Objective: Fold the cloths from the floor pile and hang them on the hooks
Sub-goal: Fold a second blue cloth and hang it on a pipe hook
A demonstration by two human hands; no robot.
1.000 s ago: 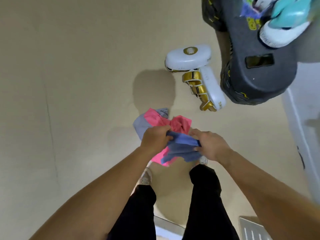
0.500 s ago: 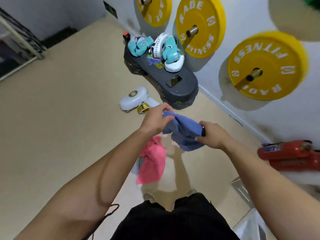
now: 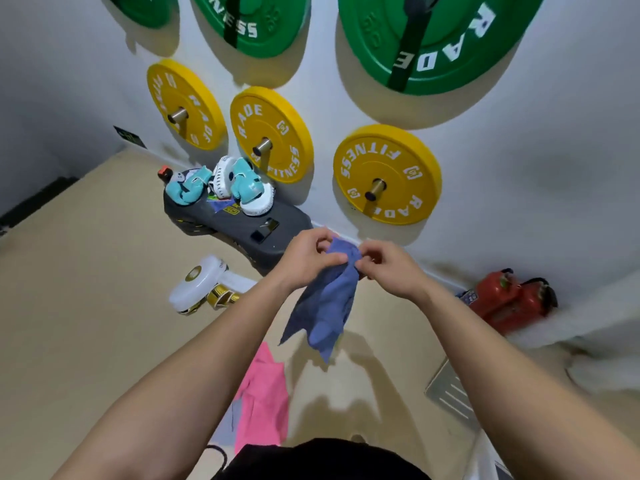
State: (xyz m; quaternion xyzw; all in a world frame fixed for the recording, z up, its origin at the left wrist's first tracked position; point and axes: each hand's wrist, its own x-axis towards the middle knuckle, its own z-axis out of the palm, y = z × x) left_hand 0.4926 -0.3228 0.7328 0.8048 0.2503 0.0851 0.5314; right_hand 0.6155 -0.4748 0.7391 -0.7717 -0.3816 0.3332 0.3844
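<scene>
Floor (image 3: 86, 323) of pale beige filled the left side of the head view. On it, left of centre, lay a white and gold pad (image 3: 202, 289), and just behind that a dark grey platform (image 3: 239, 221) sat against a white wall (image 3: 519, 168), with teal gloves (image 3: 242, 185) piled on its far end. On the wall above the platform hung three yellow weight plates (image 3: 272, 109) on metal pegs (image 3: 263, 145), lettered RADE FITNESS, and higher up, cut by the top edge, green weight plates (image 3: 450, 36). Lower down, a pink cloth (image 3: 265, 393) lay crumpled on the floor, a sliver of grey fabric (image 3: 225, 427) showing at its left edge. Two bare forearms (image 3: 194, 375) reached forward from the bottom corners and met in the centre. The left hand (image 3: 306, 259) had its grip closed on the top edge of a blue cloth (image 3: 325, 306), thumb and fingertips pinching the fabric. The blue cloth hung in the air between the two hands, apart from the pink cloth, draping down in loose uneven folds. The right hand (image 3: 391, 268), just beside the left, had its grip closed on the same top edge, fingers curled and pinching. Farther right, a red canister (image 3: 509, 299) lay on its side at the foot of the wall, blurred, and a metal grate (image 3: 450, 393) was set in the floor near the right forearm.
</scene>
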